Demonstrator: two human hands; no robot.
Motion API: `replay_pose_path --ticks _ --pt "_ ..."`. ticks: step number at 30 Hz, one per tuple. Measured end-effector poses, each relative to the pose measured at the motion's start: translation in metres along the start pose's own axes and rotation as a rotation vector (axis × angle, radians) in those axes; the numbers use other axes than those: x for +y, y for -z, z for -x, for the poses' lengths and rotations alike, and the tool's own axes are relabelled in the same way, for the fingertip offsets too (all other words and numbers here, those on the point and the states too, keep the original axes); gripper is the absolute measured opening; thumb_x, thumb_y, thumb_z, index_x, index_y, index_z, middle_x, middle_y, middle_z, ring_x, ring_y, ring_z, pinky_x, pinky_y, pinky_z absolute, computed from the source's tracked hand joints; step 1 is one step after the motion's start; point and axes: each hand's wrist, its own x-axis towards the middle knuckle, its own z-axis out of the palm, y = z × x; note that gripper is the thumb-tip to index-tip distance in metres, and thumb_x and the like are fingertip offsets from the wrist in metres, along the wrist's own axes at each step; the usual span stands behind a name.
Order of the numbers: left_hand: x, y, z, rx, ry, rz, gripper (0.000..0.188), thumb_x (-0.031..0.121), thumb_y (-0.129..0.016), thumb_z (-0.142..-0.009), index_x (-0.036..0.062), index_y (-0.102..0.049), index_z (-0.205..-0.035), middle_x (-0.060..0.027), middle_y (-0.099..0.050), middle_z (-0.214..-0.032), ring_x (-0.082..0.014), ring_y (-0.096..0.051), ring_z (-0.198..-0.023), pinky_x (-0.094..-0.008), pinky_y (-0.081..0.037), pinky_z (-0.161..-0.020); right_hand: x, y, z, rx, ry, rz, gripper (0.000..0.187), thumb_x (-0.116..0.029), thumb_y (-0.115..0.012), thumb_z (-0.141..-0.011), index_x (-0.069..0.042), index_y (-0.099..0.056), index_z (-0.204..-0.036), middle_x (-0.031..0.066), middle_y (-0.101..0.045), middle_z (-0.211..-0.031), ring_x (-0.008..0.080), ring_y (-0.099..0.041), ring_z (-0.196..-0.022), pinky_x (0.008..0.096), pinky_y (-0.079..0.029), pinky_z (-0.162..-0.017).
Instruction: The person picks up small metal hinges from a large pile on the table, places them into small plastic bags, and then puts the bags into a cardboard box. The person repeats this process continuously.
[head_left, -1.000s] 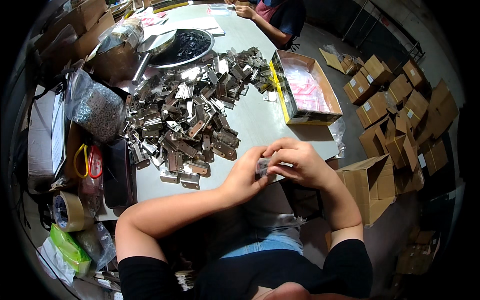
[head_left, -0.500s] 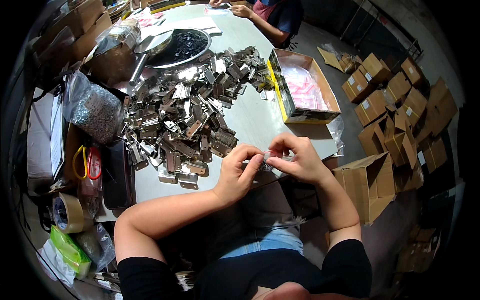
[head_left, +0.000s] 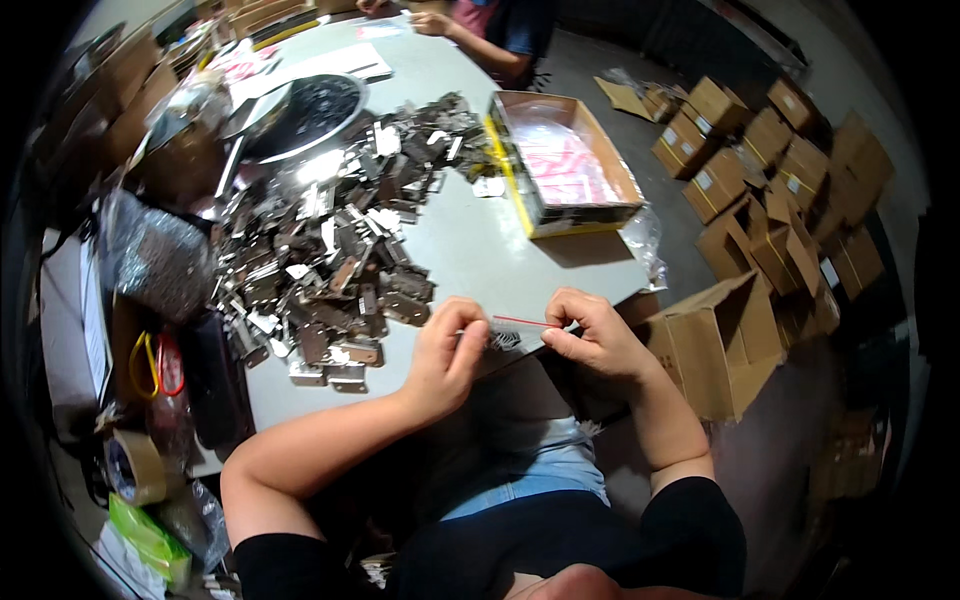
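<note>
A small clear zip bag (head_left: 507, 338) with a red strip along its top is stretched between my two hands, over the table's near edge. Small dark parts show through its plastic. My left hand (head_left: 448, 345) pinches the bag's left side, thumb against curled fingers. At the other end of the red strip, my right hand (head_left: 590, 330) grips the corner between thumb and forefinger. To the left of my hands, a large heap of metal brackets (head_left: 325, 260) spreads over the grey table (head_left: 465, 240).
An open cardboard box (head_left: 530, 217) of clear, red-marked bags stands beyond my right hand. Behind the heap is a round metal pan (head_left: 345, 120) of dark parts. A bag of small parts (head_left: 160, 255), scissors (head_left: 170, 365) and tape (head_left: 140, 467) lie left. Cartons (head_left: 715, 180) cover the floor right. Someone sits opposite.
My hands have moved apart, so the bag and its red strip now show between them. The whole view has shifted a little, and the surroundings appear farther left.
</note>
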Motion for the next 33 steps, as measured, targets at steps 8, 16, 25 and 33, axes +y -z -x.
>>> replay_pose_path --ticks 8,16,25,33 --pt "-0.006 0.001 0.007 0.008 0.074 0.095 0.010 0.008 -0.053 -0.096 -0.0012 -0.054 -0.098 -0.0081 -0.053 -0.095 -0.0136 -0.051 -0.080 -0.0256 -0.043 -0.073 0.036 0.103 0.113 0.694 -0.247 0.355 0.009 -0.010 -0.060 -0.092 -0.001 -0.062 -0.093 -0.0010 -0.058 -0.080 0.0073 -0.050 -0.073 0.0242 -0.042 -0.065" --pt "-0.006 -0.001 0.008 -0.012 0.112 0.107 0.013 0.011 -0.055 -0.096 -0.0009 -0.054 -0.101 -0.0069 -0.053 -0.090 -0.0120 -0.051 -0.078 -0.0252 -0.044 -0.071 0.150 0.182 0.156 0.923 -0.597 0.875 0.018 -0.016 -0.061 -0.090 -0.001 -0.050 -0.091 0.0219 -0.062 -0.086 0.0434 -0.058 -0.083 0.0468 -0.046 -0.073" --pt "-0.009 -0.001 0.011 -0.002 0.147 0.104 0.016 0.014 -0.057 -0.096 -0.0003 -0.053 -0.102 -0.0052 -0.054 -0.083 -0.0116 -0.051 -0.072 -0.0251 -0.044 -0.067 0.135 0.159 0.029 0.934 -0.285 0.759 0.019 -0.018 -0.068 -0.081 -0.002 -0.058 -0.082 0.0155 -0.062 -0.074 0.0322 -0.062 -0.070 0.0405 -0.048 -0.066" --pt "-0.007 -0.001 0.009 -0.023 0.134 0.102 0.017 0.014 -0.057 -0.096 -0.0005 -0.053 -0.103 -0.0048 -0.054 -0.079 -0.0111 -0.050 -0.068 -0.0255 -0.043 -0.063 0.106 0.131 -0.150 0.377 -0.012 0.778 0.020 -0.014 -0.061 -0.082 -0.004 -0.072 -0.097 0.0153 -0.068 -0.102 0.0336 -0.063 -0.100 0.0404 -0.050 -0.088"
